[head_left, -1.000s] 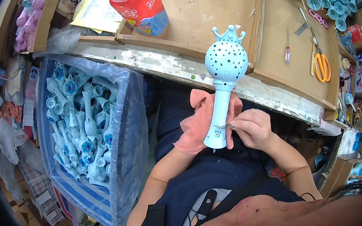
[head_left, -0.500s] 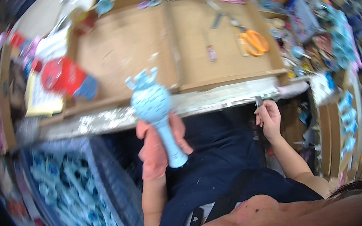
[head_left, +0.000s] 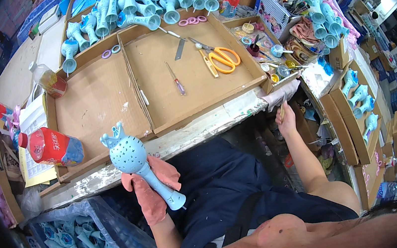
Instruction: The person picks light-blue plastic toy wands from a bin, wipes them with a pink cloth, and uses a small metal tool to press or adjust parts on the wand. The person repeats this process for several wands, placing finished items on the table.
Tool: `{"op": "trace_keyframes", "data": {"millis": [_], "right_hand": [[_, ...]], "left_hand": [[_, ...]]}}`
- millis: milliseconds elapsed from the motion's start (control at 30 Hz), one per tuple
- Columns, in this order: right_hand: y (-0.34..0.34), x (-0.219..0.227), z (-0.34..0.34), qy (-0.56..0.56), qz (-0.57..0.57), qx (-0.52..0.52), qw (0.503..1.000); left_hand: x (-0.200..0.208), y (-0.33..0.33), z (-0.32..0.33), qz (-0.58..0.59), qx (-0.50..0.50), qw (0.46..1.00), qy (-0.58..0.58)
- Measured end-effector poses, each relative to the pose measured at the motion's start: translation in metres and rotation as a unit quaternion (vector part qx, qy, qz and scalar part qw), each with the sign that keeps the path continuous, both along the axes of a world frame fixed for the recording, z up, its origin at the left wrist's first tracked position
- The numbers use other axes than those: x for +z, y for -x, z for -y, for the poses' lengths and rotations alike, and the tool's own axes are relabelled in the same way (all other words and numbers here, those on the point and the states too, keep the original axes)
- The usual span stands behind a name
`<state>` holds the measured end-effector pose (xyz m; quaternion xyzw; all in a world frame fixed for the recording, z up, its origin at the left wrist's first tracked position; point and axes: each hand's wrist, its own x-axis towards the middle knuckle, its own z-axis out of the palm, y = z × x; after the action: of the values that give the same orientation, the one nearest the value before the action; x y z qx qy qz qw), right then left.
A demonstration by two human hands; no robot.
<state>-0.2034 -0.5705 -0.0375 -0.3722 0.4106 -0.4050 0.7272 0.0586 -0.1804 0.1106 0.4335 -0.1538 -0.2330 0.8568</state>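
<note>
A pink fabric glove covers my left hand, which is closed round a light-blue plastic wand. The wand has a small crown, a round head pierced with little holes, and a handle that flares at its lower end. It is held tilted in front of the table edge, crown away from me. My right hand is bare, at the table's front edge on the right. Its fingers are pinched on a small thin thing whose kind I cannot make out, just below a greyish-pink rag.
Orange-handled scissors, a yellow craft knife and a screwdriver lie in a shallow cardboard tray. More wands crowd the back. A red-labelled bottle lies at left. A blue-lined bin holds several wands.
The view has swung, so the table now appears slanted. My left hand still holds the wand, its head tipped further left. My right hand stays by the rag at the table edge.
</note>
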Motion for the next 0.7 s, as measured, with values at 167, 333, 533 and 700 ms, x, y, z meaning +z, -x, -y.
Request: {"op": "trace_keyframes", "data": {"millis": [167,333,533,700], "right_hand": [[0.047,-0.018,-0.019,0.214,-0.248,-0.176,0.928],[0.044,0.002,0.036,0.566,-0.477,-0.158,0.654],[0.025,0.006,0.057,0.590,-0.489,-0.100,0.635],[0.089,-0.010,0.016,0.527,-0.522,-0.100,0.663]], "left_hand": [[0.003,-0.011,0.004,0.014,-0.012,0.998,0.056],[0.013,-0.021,0.012,0.010,-0.111,0.994,0.016],[0.025,0.039,0.009,0.020,-0.106,0.980,-0.166],[0.024,0.034,0.003,0.069,-0.222,0.954,-0.191]]}}
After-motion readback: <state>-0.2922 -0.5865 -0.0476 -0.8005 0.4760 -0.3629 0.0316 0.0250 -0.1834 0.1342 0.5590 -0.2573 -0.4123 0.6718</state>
